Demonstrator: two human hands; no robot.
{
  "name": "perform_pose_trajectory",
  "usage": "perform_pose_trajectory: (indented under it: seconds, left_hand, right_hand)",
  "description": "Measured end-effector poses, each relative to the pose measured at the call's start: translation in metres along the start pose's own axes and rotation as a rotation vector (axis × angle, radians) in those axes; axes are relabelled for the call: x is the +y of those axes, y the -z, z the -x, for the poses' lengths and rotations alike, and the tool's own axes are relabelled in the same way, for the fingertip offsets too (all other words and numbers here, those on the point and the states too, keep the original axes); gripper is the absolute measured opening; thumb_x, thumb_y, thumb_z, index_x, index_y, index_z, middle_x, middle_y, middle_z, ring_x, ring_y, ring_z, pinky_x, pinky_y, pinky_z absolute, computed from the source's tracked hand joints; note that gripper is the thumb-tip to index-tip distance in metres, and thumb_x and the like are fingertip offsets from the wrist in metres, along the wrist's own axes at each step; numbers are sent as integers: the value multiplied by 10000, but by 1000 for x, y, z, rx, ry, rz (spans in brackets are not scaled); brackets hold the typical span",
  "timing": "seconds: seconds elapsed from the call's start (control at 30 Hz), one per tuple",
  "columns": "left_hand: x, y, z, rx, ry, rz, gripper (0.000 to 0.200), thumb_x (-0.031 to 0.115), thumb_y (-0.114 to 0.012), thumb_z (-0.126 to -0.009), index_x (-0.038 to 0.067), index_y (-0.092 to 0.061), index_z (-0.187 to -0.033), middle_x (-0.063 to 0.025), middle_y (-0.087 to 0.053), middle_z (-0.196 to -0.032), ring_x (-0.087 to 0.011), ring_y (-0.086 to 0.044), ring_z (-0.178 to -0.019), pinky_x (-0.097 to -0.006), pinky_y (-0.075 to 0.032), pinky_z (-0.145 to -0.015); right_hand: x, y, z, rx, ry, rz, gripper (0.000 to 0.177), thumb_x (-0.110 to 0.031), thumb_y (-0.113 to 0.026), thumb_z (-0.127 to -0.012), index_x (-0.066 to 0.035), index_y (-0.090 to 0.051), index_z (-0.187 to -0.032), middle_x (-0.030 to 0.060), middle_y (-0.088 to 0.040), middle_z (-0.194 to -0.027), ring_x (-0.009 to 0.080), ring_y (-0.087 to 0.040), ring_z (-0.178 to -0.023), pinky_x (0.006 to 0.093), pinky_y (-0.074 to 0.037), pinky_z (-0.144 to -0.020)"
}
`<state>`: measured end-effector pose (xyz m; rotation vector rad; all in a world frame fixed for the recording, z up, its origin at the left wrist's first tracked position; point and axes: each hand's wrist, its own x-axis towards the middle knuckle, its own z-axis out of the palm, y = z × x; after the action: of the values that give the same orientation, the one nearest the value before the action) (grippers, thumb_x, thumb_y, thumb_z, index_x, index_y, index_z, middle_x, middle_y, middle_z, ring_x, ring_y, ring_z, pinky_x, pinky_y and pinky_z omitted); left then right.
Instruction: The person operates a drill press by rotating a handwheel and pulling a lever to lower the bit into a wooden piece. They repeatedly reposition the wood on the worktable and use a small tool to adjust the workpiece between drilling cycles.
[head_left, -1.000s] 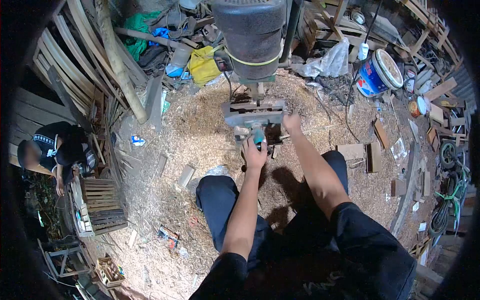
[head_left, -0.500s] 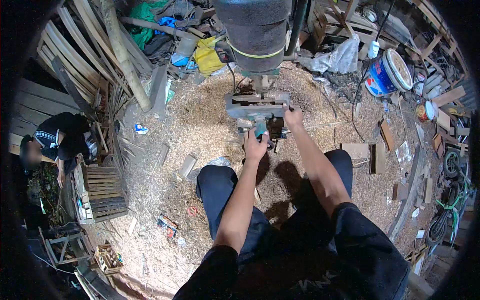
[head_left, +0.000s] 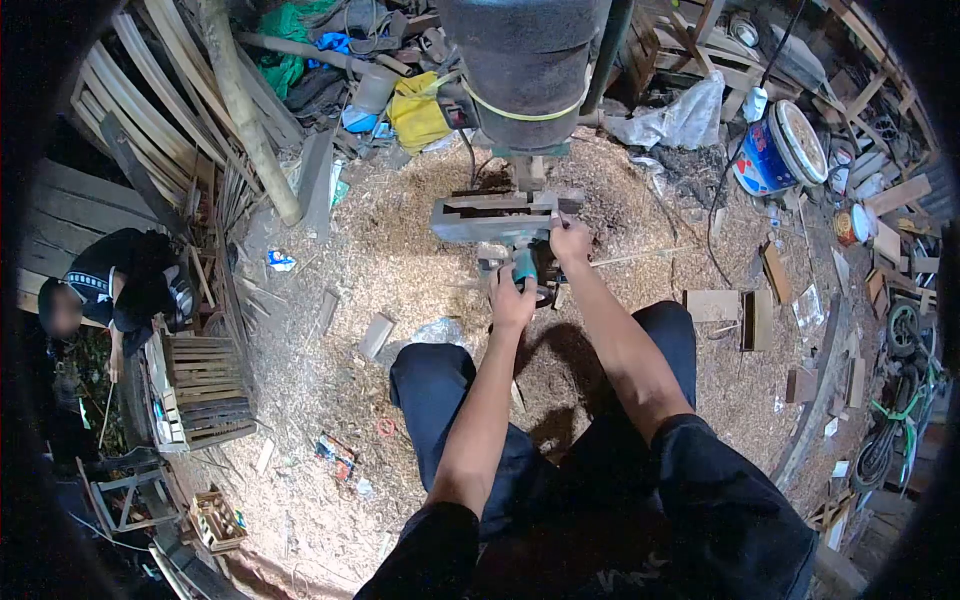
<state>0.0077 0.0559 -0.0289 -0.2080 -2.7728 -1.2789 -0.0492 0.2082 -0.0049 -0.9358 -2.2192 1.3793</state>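
Observed a dirt floor [head_left: 420, 320] thickly strewn with pale wood shavings, with loose wood offcuts [head_left: 376, 335] scattered about. Noted long curved wood strips [head_left: 125, 130] and a pale pole [head_left: 240, 110] leaning at far left, above a slatted wooden crate [head_left: 208, 385]. Noted also a yellow sack [head_left: 418, 112] near the machine, a blue and white bucket [head_left: 775, 155] at upper right, and a green-framed bike [head_left: 895, 420] at the right edge. Recorded another person [head_left: 110, 285] bent forward at left, near the crate.

Found a large dark machine housing [head_left: 525, 70] with a yellow band, directly above the work. Located a slotted block [head_left: 485, 225] lying crosswise beneath it, beyond the knees, above a teal handle [head_left: 524, 264].

Found the left hand [head_left: 513, 301] reaching forward, forearm nearly straight, fingers and thumb curled closed about the teal handle. Found the right hand [head_left: 571, 241] angled inward from a raised forearm, fingers mostly closed on the right end of the slotted block. Cannot tell the exact finger placement beneath either grip.
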Motion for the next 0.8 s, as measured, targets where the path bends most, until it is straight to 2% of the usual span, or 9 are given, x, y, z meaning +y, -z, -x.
perform_pose_trajectory:
  seconds: [0.1,0.2,0.3,0.4,0.5,0.6,0.63,0.73,0.8]
  left_hand:
    - [5,6,-1,-3,4,16,443,251,-654,-819,-4,-545,-1164,-245,-528,-1183,-410,-471,-1150,-471,-375,-1013]
    - [7,5,-3,-7,12,-14,453,263,-656,-821,-5,-543,-1169,-243,-529,-1174,-409,-473,-1142,-473,-378,-1008]
    - [5,3,-2,11,15,-6,470,283,-671,-821,-6,-546,-1170,-244,-532,-1147,-410,-481,-1122,-473,-381,-1002]
    - [9,7,-1,-14,42,12,478,303,-687,-818,-7,-550,-1155,-249,-536,-1136,-415,-483,-1118,-471,-384,-1000]
    - [14,10,2,7,36,6,492,322,-697,-816,-5,-551,-1154,-247,-536,-1142,-407,-487,-1120,-468,-389,-995]
    - [12,6,1,24,52,-44,483,313,-696,-816,-8,-551,-1147,-243,-550,-1130,-403,-510,-1097,-474,-404,-979]
    - [8,3,0,38,64,-63,430,287,-680,-826,6,-565,-1129,-240,-589,-1064,-412,-554,-1023,-486,-428,-947]
    - [-55,-28,-5,1,182,514,456,338,-606,-845,-12,-576,-1136,-261,-600,-1095,-434,-556,-1056,-522,-413,-960]
    - [-53,-3,-12,-134,558,-32,484,403,-516,-888,-4,-587,-1139,-266,-617,-1101,-441,-575,-1048,-533,-432,-933]
  right_hand:
    - [16,-22,-6,86,79,-48,304,-277,-588,-892,-27,-715,-1008,249,-676,-892,413,-654,-878,433,-508,-805]
    - [20,-23,-7,86,55,1,320,-300,-588,-897,-39,-714,-1033,254,-674,-940,403,-653,-913,431,-503,-827]
    - [8,-11,0,13,-11,26,346,-318,-582,-905,-40,-703,-1072,258,-667,-998,390,-648,-965,422,-498,-865]
    - [8,-6,-4,-12,127,86,375,-330,-578,-913,-18,-689,-1090,260,-665,-1020,390,-646,-984,410,-496,-889]
    - [33,-16,-14,-44,145,43,419,-361,-557,-925,3,-682,-1091,258,-665,-1021,389,-641,-998,409,-486,-918]
    - [42,-18,-18,-105,116,-27,500,-426,-493,-948,17,-664,-1102,273,-655,-1034,421,-619,-1017,441,-469,-927]
    - [33,-12,-15,-115,106,-37,529,-449,-469,-954,21,-653,-1112,280,-649,-1044,433,-609,-1026,453,-463,-929]
    - [21,4,18,-73,4,-20,621,-516,-398,-965,38,-593,-1166,309,-616,-1099,478,-566,-1064,493,-438,-934]
    - [42,-3,47,-10,-155,-53,673,-551,-365,-964,54,-549,-1196,327,-591,-1134,508,-532,-1091,512,-420,-938]
